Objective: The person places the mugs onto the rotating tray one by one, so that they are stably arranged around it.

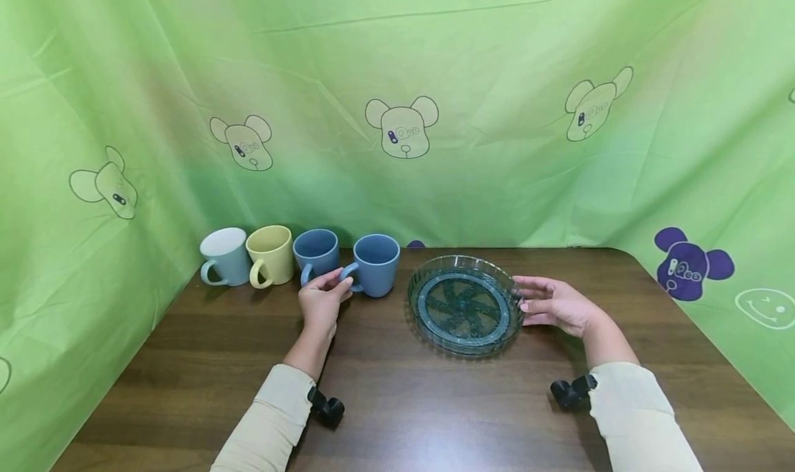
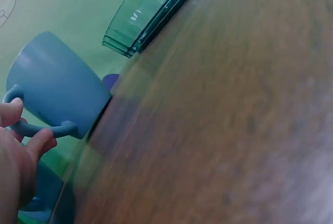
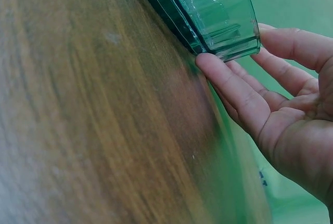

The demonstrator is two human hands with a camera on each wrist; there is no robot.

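Observation:
My left hand (image 1: 319, 310) pinches the handle of a blue mug (image 1: 377, 268), the rightmost of the row. In the left wrist view this blue mug (image 2: 60, 83) appears tilted by the camera angle, with fingertips and thumb on its handle (image 2: 39, 129). My right hand (image 1: 555, 306) is at the right side of a round green glass dish (image 1: 466, 348). In the right wrist view the spread, mostly straight fingers (image 3: 234, 89) touch the outer wall and lower edge of the glass dish (image 3: 218, 16).
Left of the held mug stand another blue mug (image 1: 317, 251), a yellow mug (image 1: 271, 251) and a light blue mug with white inside (image 1: 228, 261). A green printed curtain (image 1: 484, 182) hangs behind and beside the brown wooden table (image 1: 410, 417).

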